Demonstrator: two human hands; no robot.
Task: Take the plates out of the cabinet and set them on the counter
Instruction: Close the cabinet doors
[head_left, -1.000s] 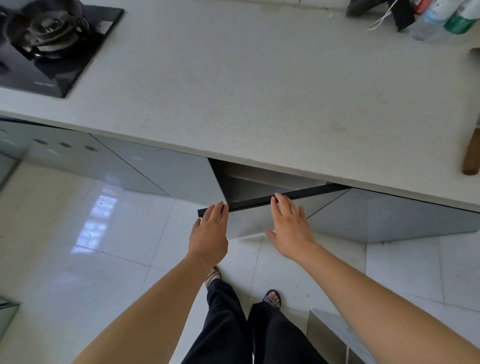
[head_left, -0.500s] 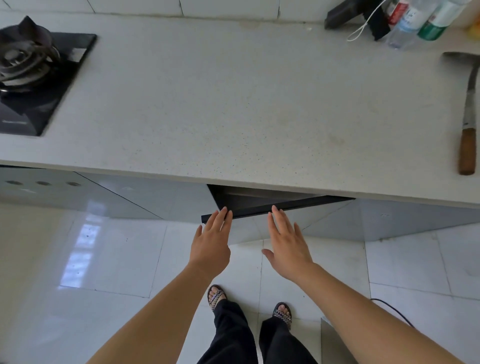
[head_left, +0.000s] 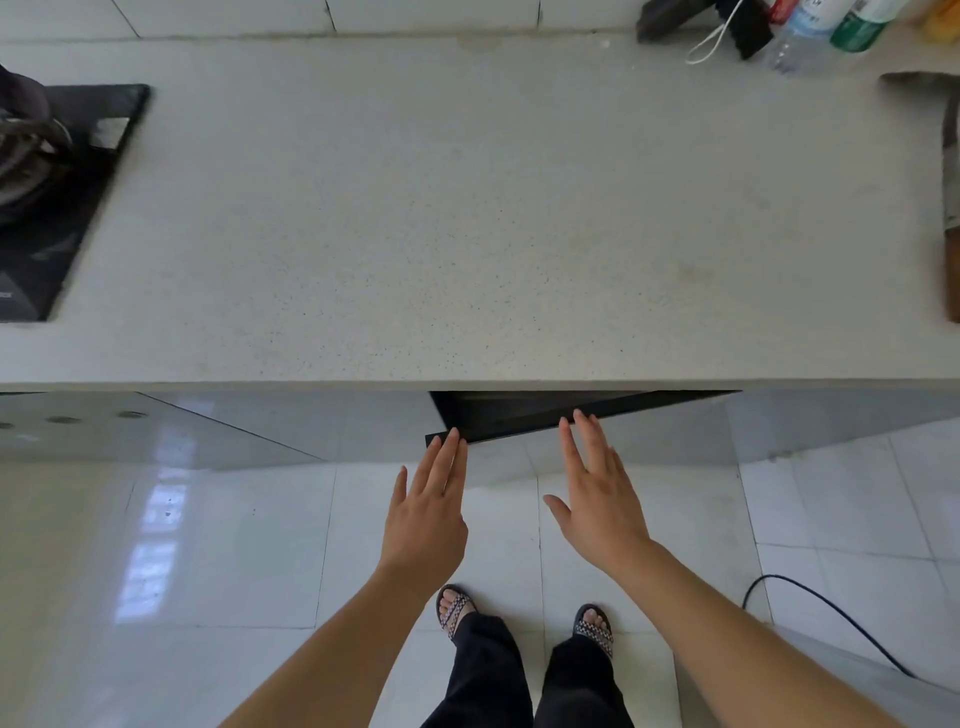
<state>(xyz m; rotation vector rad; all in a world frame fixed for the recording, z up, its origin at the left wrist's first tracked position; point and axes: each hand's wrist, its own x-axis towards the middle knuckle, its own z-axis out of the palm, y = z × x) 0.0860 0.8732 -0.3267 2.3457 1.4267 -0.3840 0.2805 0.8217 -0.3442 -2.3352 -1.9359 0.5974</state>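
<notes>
**Cabinet door ajar, both hands at its top edge, plates not yet seen**

No plates appeared anywhere in the frame; if present, they lay inside the cabinet (head_left: 545, 402), whose dark interior showed only as a narrow wedge just below the counter (head_left: 467, 234) edge at centre frame. The cabinet door (head_left: 571, 415) stood partly open, its black top edge slanting from lower left to upper right. The left hand (head_left: 426, 514), fingers extended and held close together, touched the door's free corner with its fingertips (head_left: 452, 439). The right hand (head_left: 597, 499), fingers spread and thumb out, reached the same edge further right; whether it pressed the edge or merely hovered over it could not be told. Neither hand gripped anything.

Compared with the view one second earlier, the visible gap between door and cabinet frame had narrowed and the counter filled more of the frame. This probably reflected the head moving over the counter, though the door swinging could not be excluded. The hands had flattened from a light curl over the edge to an open, palm-down pose. For the task, the opening step appeared unfinished: the door likely needed a wider swing before any plate could be reached.

The counter's broad middle lay bare. A gas stove (head_left: 47, 197) occupied the left edge of the frame, bottles (head_left: 810, 31) the upper right, and a knife (head_left: 951, 197) the right edge. A cable (head_left: 831, 618) crossed the tiled floor (head_left: 208, 545) at lower right.
</notes>
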